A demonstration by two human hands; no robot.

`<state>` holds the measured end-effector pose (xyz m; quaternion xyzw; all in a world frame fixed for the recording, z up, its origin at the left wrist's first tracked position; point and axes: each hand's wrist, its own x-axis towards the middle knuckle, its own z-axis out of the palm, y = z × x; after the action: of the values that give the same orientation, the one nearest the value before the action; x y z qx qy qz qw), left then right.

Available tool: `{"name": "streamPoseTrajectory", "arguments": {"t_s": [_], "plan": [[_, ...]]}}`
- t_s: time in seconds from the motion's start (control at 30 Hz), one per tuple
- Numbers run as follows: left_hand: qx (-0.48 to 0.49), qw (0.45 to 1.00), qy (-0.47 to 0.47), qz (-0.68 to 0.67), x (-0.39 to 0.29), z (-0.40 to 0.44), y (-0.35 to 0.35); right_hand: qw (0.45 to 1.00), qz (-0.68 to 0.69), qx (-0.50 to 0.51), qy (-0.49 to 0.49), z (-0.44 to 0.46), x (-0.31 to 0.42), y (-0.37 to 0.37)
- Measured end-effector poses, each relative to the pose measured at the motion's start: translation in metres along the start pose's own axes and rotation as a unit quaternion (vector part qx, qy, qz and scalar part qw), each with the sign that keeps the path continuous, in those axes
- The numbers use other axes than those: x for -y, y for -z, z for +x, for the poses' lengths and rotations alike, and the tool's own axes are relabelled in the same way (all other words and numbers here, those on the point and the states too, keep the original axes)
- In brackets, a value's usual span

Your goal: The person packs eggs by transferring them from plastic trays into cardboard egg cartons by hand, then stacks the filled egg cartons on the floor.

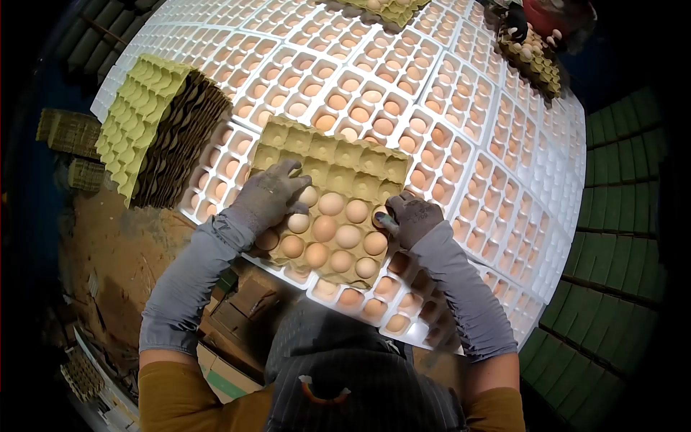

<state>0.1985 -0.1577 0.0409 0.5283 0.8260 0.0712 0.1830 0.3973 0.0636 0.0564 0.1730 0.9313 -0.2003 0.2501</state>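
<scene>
A pulp egg tray (345, 160) lies tilted in front of me on the white foam trays. Its near rows hold brown and pale eggs (324, 229); the cups of its far rows are bare. My left hand (268, 196), in a grey glove, is at the tray's left side, thumb and fingers closed around a pale egg (309, 196). On the right side, my gloved right hand (413, 217) has its fingers closed on another egg (378, 214), partly hidden by the thumb. Both eggs are at the row bordering the bare cups.
White foam trays (425, 101) full of eggs cover the lit table. A stack of pulp trays (155, 129) stands at the left. Another pulp tray (381, 11) lies at the far edge. At upper right a person's gloved hand (515, 23) is over a tray of eggs (533, 61).
</scene>
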Motion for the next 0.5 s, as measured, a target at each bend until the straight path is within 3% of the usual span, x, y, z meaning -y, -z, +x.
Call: {"name": "streamPoseTrajectory", "arguments": {"t_s": [0.07, 0.13, 0.17, 0.2, 0.23, 0.27, 0.3, 0.33, 0.37, 0.4, 0.43, 0.47, 0.5], "plan": [[-0.017, 1.000, -0.022, 0.015, 0.002, 0.001, 0.001, 0.999, -0.034, 0.023, -0.002, 0.003, 0.002, 0.003], [0.015, 0.980, 0.043, -0.196, 0.001, 0.001, 0.011, 0.998, -0.060, 0.002, 0.024, 0.004, -0.002, -0.002], [0.017, 0.979, 0.040, -0.197, -0.003, 0.000, 0.015, 0.995, -0.083, -0.018, 0.049, 0.002, -0.001, -0.001], [0.009, 0.916, 0.064, -0.395, -0.008, 0.000, 0.018, 0.996, -0.081, -0.019, 0.044, 0.000, 0.000, 0.002], [0.001, 0.813, 0.088, -0.576, -0.012, -0.001, 0.021, 0.999, -0.031, -0.010, 0.016, -0.002, 0.001, 0.008], [-0.027, 0.895, -0.015, -0.444, -0.012, 0.003, 0.025, 1.000, 0.017, 0.000, -0.011, -0.003, 0.003, 0.013], [-0.040, 0.943, -0.078, -0.322, -0.016, 0.005, 0.023, 1.000, 0.015, 0.001, -0.011, -0.003, -0.007, 0.007], [-0.037, 0.973, -0.088, -0.212, -0.025, 0.006, 0.021, 0.932, 0.362, 0.015, 0.012, 0.000, -0.027, -0.003], [-0.033, 0.990, -0.095, -0.099, -0.034, 0.007, 0.020, 0.747, 0.663, 0.029, 0.032, -0.002, -0.027, 0.000], [-0.034, 0.990, -0.093, -0.100, -0.034, 0.010, 0.018, 0.617, 0.785, 0.014, 0.057, -0.013, -0.021, 0.001], [-0.026, 0.992, -0.110, -0.051, -0.032, 0.015, 0.014, 0.617, 0.785, 0.015, 0.056, -0.006, -0.017, -0.005], [-0.016, 0.992, -0.128, 0.000, -0.031, 0.021, 0.010, 0.745, 0.651, -0.077, 0.120, 0.004, -0.017, -0.014], [-0.015, 0.991, -0.130, 0.000, -0.029, 0.024, 0.007, 0.839, 0.487, -0.165, 0.177, 0.010, -0.007, -0.013]]}}
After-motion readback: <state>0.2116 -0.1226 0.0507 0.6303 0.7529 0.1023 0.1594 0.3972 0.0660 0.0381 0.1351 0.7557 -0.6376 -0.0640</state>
